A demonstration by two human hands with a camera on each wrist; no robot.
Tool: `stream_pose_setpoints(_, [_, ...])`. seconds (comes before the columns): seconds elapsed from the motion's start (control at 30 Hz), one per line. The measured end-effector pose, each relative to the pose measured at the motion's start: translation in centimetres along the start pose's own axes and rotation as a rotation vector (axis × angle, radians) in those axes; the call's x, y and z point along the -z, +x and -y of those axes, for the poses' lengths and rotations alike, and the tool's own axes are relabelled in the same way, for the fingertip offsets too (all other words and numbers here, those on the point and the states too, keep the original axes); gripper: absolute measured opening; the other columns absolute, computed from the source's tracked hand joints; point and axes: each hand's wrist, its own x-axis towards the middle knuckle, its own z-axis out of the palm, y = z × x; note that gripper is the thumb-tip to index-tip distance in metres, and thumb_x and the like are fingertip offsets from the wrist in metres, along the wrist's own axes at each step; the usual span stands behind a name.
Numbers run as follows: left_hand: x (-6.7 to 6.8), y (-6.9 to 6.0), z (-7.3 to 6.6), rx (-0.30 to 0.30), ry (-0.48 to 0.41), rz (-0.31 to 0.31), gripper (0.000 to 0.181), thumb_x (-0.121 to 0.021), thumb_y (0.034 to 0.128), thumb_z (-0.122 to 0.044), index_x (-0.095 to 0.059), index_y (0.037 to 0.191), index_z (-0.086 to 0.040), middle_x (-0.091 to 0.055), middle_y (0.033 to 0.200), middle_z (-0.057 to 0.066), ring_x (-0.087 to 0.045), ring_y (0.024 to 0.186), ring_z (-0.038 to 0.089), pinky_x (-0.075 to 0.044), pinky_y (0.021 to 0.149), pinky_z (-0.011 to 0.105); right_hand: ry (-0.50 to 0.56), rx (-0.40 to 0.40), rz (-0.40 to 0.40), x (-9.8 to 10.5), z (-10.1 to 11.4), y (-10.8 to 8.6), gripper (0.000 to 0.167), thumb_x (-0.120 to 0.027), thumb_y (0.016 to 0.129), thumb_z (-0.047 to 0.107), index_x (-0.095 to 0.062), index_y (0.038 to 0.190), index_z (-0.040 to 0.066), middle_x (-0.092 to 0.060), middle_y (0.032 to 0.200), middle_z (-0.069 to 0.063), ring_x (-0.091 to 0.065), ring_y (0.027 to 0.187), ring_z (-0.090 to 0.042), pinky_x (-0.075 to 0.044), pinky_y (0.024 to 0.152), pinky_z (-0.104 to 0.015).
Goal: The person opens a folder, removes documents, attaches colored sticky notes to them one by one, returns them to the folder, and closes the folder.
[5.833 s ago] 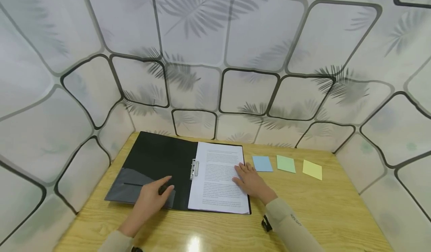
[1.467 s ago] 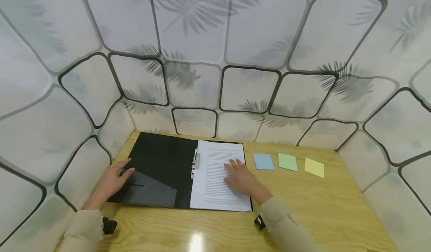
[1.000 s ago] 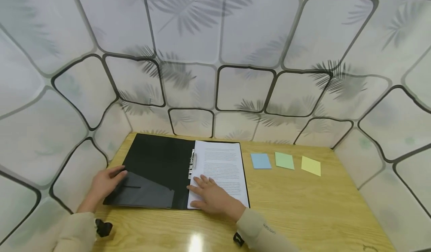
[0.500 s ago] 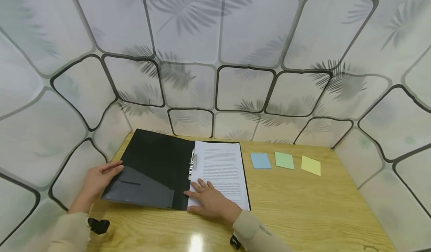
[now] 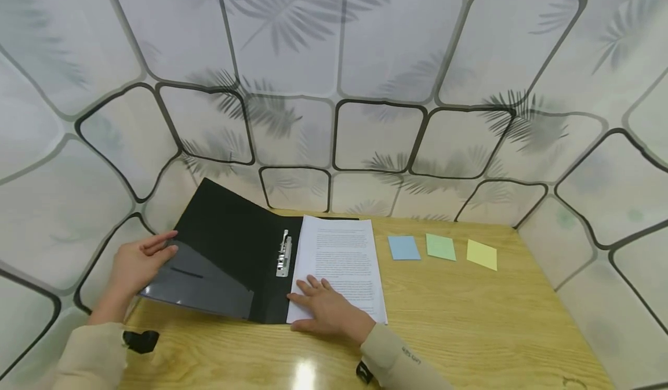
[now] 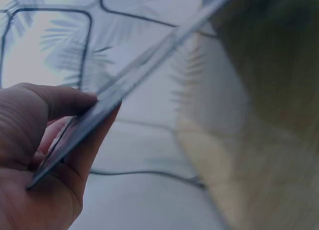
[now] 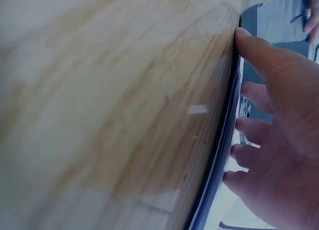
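Note:
A black folder [image 5: 224,233] lies opened, its left cover raised and tilted off the table. My left hand [image 5: 137,265] pinches that cover's outer edge; in the left wrist view the thumb and fingers of my hand [image 6: 50,140] hold the cover [image 6: 107,108] from both sides. Printed white sheets [image 5: 341,245] lie on the right part of the folder, beside the metal clip [image 5: 284,255] and covering most of that side. My right hand [image 5: 329,310] rests on their lower left with fingers spread. In the right wrist view my hand [image 7: 286,120] lies along the folder's edge.
Blue [image 5: 404,247], green [image 5: 440,247] and yellow [image 5: 482,254] paper squares lie in a row right of the sheets on the wooden table [image 5: 443,320]. Patterned curtains [image 5: 381,135] stand behind and at both sides.
My left hand has moved left and up, lifting the left cover higher. The folder's spine and clip have shifted left from the sheets. My right hand went to the sheets' lower left, then stayed there.

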Motion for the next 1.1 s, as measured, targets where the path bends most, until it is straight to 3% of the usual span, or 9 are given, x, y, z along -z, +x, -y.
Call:
stream_pose_setpoints(0.1, [1.7,0.1,-0.5,-0.067,0.091,-0.045,0.049,-0.066,0.1049,-0.033,-0.064,0.143,-0.002,-0.060,0.136,0.035,-0.052,0.067,-0.023,-0.034,0.040,0.032,0.000,-0.007,-0.001,0.1,-0.1,-0.1,0.068,-0.059,0.102,0.062,-0.046,0.161,0.030,-0.034,0.172,-0.008,-0.028,0.161,-0.034,-0.028,0.130,-0.053])
stream_pose_setpoints(0.23, [3.7,0.3,-1.2,-0.145,0.181,-0.085,0.041,-0.067,0.1033,-0.023,-0.068,0.137,0.002,-0.064,0.129,0.036,-0.044,0.071,-0.030,-0.036,0.042,0.029,0.004,-0.012,-0.007,0.2,-0.3,-0.3,0.067,-0.060,0.102,0.061,-0.048,0.160,0.030,-0.035,0.172,-0.008,-0.029,0.161,-0.035,-0.029,0.130,-0.055])
stream_pose_setpoints(0.27, [4.1,0.3,-1.4,-0.170,0.198,-0.090,0.039,-0.068,0.1025,-0.019,-0.069,0.135,0.003,-0.064,0.127,0.037,-0.054,0.071,-0.024,-0.038,0.043,0.028,0.006,-0.016,-0.008,0.2,-0.4,-0.3,0.067,-0.060,0.102,0.060,-0.048,0.160,0.029,-0.035,0.171,-0.008,-0.029,0.161,-0.035,-0.028,0.130,-0.055])
stream_pose_setpoints(0.37, [4.9,0.6,-1.9,-0.234,0.271,-0.114,0.036,-0.069,0.0997,-0.013,-0.071,0.131,0.004,-0.068,0.121,0.036,-0.065,0.078,-0.007,-0.038,0.045,0.026,0.008,-0.021,-0.012,0.4,-0.7,-0.5,0.067,-0.062,0.101,0.059,-0.049,0.159,0.029,-0.036,0.171,-0.008,-0.029,0.161,-0.035,-0.028,0.129,-0.055])
stream_pose_setpoints(0.47, [5.4,0.8,-2.4,-0.274,0.340,-0.114,0.035,-0.068,0.0991,-0.011,-0.070,0.130,0.004,-0.070,0.113,0.038,-0.066,0.062,0.015,-0.036,0.045,0.028,0.019,-0.017,-0.014,0.5,-0.9,-0.8,0.066,-0.064,0.101,0.057,-0.050,0.159,0.028,-0.036,0.171,-0.009,-0.029,0.161,-0.036,-0.029,0.129,-0.056])
stream_pose_setpoints(0.5, [5.6,0.8,-2.6,-0.277,0.357,-0.108,0.035,-0.067,0.0995,-0.011,-0.070,0.131,0.004,-0.071,0.111,0.038,-0.058,0.057,0.010,-0.035,0.044,0.029,0.023,-0.015,-0.015,0.5,-1.0,-0.8,0.066,-0.064,0.101,0.057,-0.050,0.159,0.028,-0.037,0.171,-0.009,-0.029,0.160,-0.037,-0.029,0.129,-0.057])
stream_pose_setpoints(0.63, [6.4,0.9,-3.3,-0.280,0.400,-0.064,0.038,-0.065,0.1019,-0.013,-0.067,0.136,0.004,-0.070,0.108,0.042,-0.038,0.041,0.012,-0.032,0.041,0.029,0.043,-0.010,-0.016,0.6,-1.2,-1.2,0.066,-0.066,0.101,0.056,-0.051,0.158,0.027,-0.038,0.170,-0.010,-0.030,0.160,-0.037,-0.029,0.129,-0.057])
stream_pose_setpoints(0.8, [7.1,1.3,-3.9,-0.273,0.420,-0.034,0.040,-0.063,0.1029,-0.013,-0.064,0.139,0.005,-0.069,0.110,0.042,-0.037,0.041,0.013,-0.032,0.041,0.029,0.056,-0.022,-0.022,0.6,-1.4,-1.6,0.066,-0.069,0.099,0.054,-0.053,0.157,0.026,-0.040,0.169,-0.010,-0.031,0.160,-0.037,-0.029,0.129,-0.057])
stream_pose_setpoints(1.1, [7.9,2.1,-4.0,-0.283,0.457,-0.047,0.038,-0.064,0.1006,-0.011,-0.066,0.135,0.006,-0.071,0.108,0.038,-0.043,0.049,0.016,-0.032,0.048,0.032,0.072,-0.032,-0.021,0.8,-2.1,-1.9,0.066,-0.071,0.098,0.052,-0.055,0.155,0.025,-0.041,0.168,-0.010,-0.031,0.160,-0.037,-0.029,0.129,-0.056])
